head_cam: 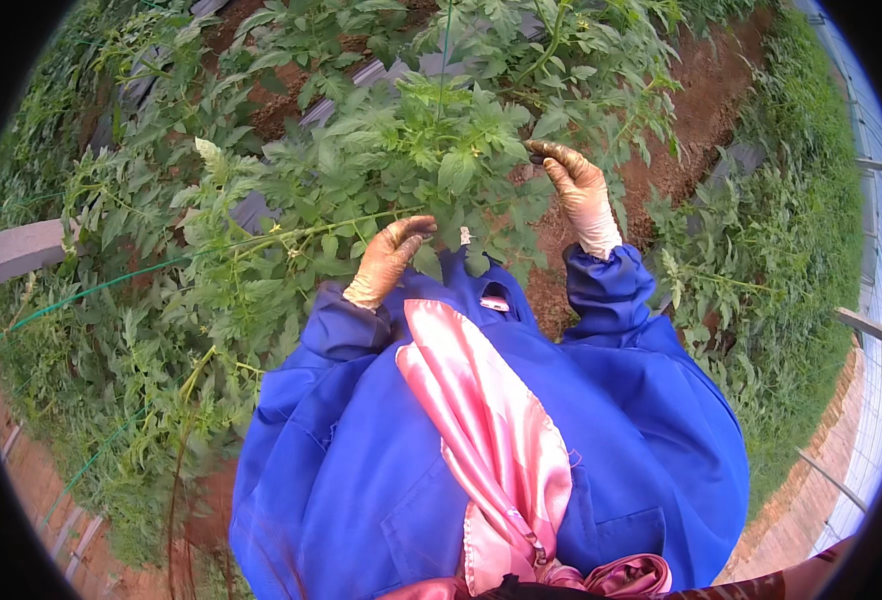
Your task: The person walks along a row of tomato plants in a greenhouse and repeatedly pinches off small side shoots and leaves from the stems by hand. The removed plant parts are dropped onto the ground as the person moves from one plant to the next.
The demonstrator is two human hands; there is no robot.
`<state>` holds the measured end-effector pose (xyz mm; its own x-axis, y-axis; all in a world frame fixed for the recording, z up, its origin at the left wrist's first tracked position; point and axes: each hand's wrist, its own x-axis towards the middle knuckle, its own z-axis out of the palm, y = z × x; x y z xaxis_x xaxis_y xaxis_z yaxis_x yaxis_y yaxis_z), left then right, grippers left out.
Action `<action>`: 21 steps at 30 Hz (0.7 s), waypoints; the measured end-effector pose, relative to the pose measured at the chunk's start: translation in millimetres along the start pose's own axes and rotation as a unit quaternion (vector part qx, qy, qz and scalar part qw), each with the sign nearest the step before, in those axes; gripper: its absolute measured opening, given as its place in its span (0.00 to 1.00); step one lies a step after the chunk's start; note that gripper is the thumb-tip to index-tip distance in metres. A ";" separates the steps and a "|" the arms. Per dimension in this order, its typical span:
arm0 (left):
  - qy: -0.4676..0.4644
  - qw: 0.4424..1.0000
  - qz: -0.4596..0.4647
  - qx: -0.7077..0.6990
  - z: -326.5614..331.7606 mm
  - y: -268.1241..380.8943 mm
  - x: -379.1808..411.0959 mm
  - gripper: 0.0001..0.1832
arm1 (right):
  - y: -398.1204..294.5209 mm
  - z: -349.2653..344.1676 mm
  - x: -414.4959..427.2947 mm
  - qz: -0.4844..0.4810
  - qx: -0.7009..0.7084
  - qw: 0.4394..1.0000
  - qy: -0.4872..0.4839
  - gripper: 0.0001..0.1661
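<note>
Tomato plants with yellow flowers fill the space before me. The leafy top of one tomato plant (448, 142) stands between my hands, with an upright green twine (447, 52) running down to it. My left hand (388, 259), in a thin stained glove, is just below a long tomato stem (313, 231) that slants leftward. Its thumb and fingers are slightly apart, and nothing shows between them. My right hand (579, 191), gloved alike with darkened fingertips, is raised at the right edge of the foliage. Its fingers bend toward the leaves, the thumb a little apart, with no object visible in it.
A green line (110, 289) crosses the plants at left, near a concrete post (20, 251). Black plastic mulch (253, 210) and reddish soil (688, 112) show between rows. Another plant row (793, 225) runs at right beside a translucent greenhouse wall (880, 247). A pink scarf (486, 397) hangs down my front.
</note>
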<state>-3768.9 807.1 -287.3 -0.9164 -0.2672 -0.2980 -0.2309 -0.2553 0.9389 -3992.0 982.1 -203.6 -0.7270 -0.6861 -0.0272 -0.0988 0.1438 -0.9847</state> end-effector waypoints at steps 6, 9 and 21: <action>0.230 0.896 0.194 0.325 52.8 28.3 82.7 0.21 | 34.8 -16.6 28.4 -0.032 0.002 0.999 -0.003 0.16; 0.185 0.912 0.143 0.336 73.1 8.9 91.5 0.25 | 43.3 -11.5 46.8 -0.176 -0.181 0.967 -0.041 0.30; 0.263 0.923 0.093 0.264 87.0 7.1 45.0 0.13 | 84.4 0.9 31.7 -0.303 -0.412 0.822 -0.249 0.20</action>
<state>-3840.3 874.1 -279.1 -0.7029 -0.7104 -0.0351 -0.3398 0.2921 0.8940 -4022.8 971.8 -287.7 -0.0254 -0.9874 0.1563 -0.9172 -0.0392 -0.3966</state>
